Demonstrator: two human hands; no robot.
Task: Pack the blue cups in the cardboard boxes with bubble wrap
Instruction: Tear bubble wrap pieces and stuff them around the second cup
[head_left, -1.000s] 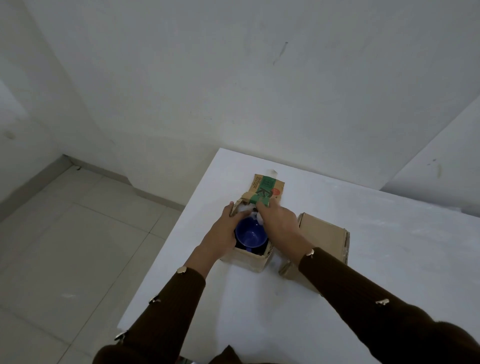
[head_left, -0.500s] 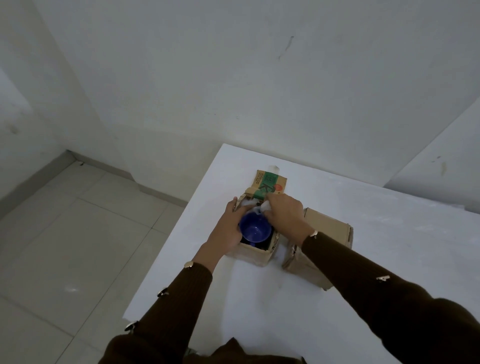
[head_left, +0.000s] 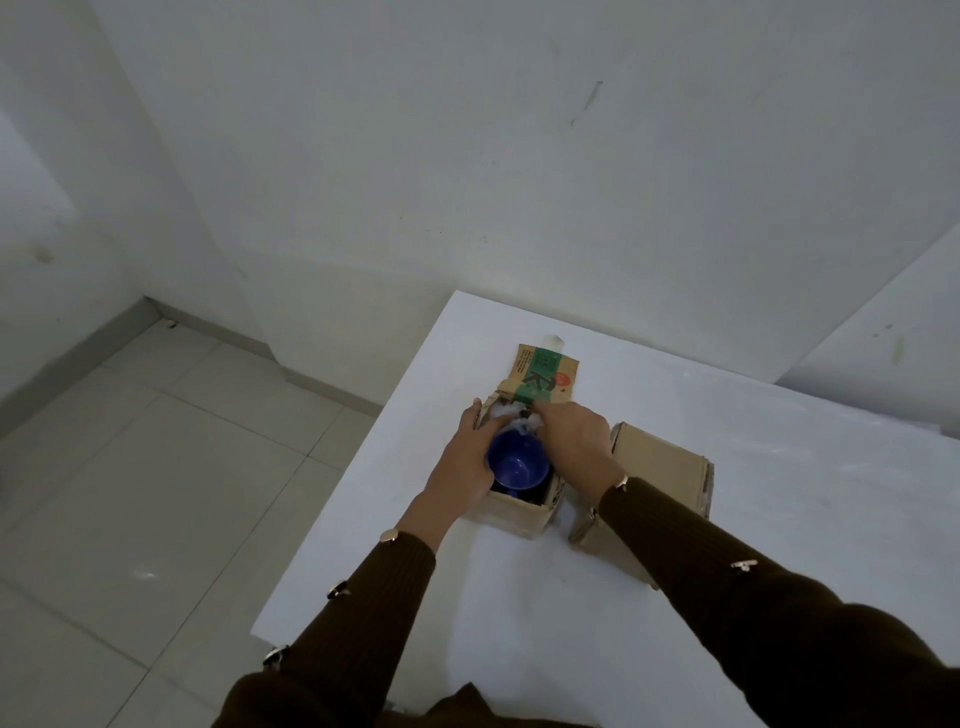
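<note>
- The table carried two cardboard boxes near its left edge; the open box stood with its printed flap thrown back, and the closed box lay just beside it on the right.
- The open box looked light and stiff-walled, so easily shoved; it was best steadied by a wall, not by the flap.
- The left hand lay along the box's left side against the cup, its fingers fairly straight; it steadied rather than clasped.
- The right hand reached over the box's far side, fingers curled down into the wrap, seemingly pinching it.
- The blue cup sat mouth-up inside the open box; it looked hard, smooth and light, perhaps breakable; its material could not be told; the body or rim offered the surest hold, as the handle was hidden.
- The bubble wrap was bunched behind the cup; soft, springy and nearly weightless, it would likely spring back unless tucked; a loose edge was the place to pinch.
- Against a second earlier, the boxes had not moved; the right hand had drawn back from the flap's fold to the wrap; the cup appeared to sit slightly higher in the box.
</note>
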